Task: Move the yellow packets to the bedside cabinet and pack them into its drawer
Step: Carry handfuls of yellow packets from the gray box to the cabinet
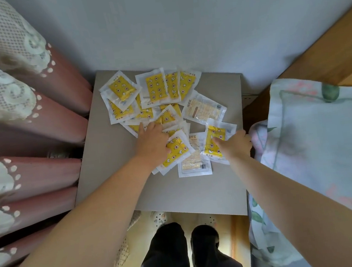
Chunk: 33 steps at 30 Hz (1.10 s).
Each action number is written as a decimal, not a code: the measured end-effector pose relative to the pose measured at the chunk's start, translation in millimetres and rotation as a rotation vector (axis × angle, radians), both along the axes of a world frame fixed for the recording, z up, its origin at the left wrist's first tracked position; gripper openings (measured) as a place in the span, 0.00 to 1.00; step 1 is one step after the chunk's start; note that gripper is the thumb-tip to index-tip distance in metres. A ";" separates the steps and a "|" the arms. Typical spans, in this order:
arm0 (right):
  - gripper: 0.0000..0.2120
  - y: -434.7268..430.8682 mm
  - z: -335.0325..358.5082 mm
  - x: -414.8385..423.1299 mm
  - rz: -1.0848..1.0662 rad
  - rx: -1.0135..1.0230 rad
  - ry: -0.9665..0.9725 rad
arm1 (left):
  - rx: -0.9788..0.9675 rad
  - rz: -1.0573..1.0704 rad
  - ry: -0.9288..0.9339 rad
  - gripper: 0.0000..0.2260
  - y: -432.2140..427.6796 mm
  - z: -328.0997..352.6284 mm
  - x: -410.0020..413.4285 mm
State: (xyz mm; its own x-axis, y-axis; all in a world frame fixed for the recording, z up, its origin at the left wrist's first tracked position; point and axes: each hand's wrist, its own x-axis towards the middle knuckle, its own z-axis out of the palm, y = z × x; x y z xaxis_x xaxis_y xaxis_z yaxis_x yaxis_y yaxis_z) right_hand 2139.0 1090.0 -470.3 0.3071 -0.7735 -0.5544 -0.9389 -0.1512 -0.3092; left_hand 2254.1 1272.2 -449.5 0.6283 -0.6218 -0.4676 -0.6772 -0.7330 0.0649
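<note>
Atop the grey bedside cabinet [176, 189], seen from the head camera, the yellow packets [155, 87] lie in a loose, overlapping heap toward the back wall, a few turned pale side up. The left hand [152, 141] rests on the middle of the heap, its fingertips hidden among the packets, so I cannot tell whether it grips any. The right hand [236, 144] pinches a single packet [215, 148] at the heap's right edge, thumb on top. Pink lace-trimmed curtains [29, 127] hang at left; floral bedding [323, 139] lies at right.
</note>
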 end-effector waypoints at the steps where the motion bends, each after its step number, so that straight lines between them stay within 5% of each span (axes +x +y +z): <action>1: 0.40 2.9 0.4 4.2 -0.016 -0.020 0.022 | -0.026 -0.014 -0.015 0.15 -0.1 0.3 -2.7; 8: 0.42 6.5 -1.8 12.3 -0.077 -0.060 0.073 | -0.101 -0.053 0.107 0.10 5.3 3.2 -34.0; 14: 0.35 5.7 -5.9 8.6 -0.235 0.097 -0.042 | -0.152 -0.064 0.055 0.20 10.9 -9.7 -51.1; 16: 0.33 5.3 -5.7 7.9 -0.247 0.124 -0.052 | -0.210 -0.007 0.054 0.31 10.5 -12.4 -56.7; 19: 0.27 5.8 -1.9 9.6 -0.183 0.099 0.014 | -0.286 0.211 0.154 0.40 12.2 -14.3 -61.0; 25: 0.28 1.4 7.9 6.5 -0.055 0.106 0.054 | -0.609 0.870 0.520 0.19 50.7 -20.4 -52.2; 29: 0.32 2.6 27.1 -9.6 -0.251 0.294 -0.049 | -0.916 1.445 0.950 0.11 94.3 -24.6 -50.0; 33: 0.25 24.1 40.9 -12.4 -0.447 0.515 -0.199 | -1.029 1.577 1.066 0.07 102.6 -29.7 -48.0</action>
State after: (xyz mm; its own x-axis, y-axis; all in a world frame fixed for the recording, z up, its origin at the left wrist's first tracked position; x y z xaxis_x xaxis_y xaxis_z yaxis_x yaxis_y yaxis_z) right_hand 2126.7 1114.1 -429.4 0.1551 -0.5040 -0.8496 -0.7951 0.4468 -0.4102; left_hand 2206.0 1374.9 -479.3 0.5352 -0.1833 -0.8246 0.8416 0.0324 0.5391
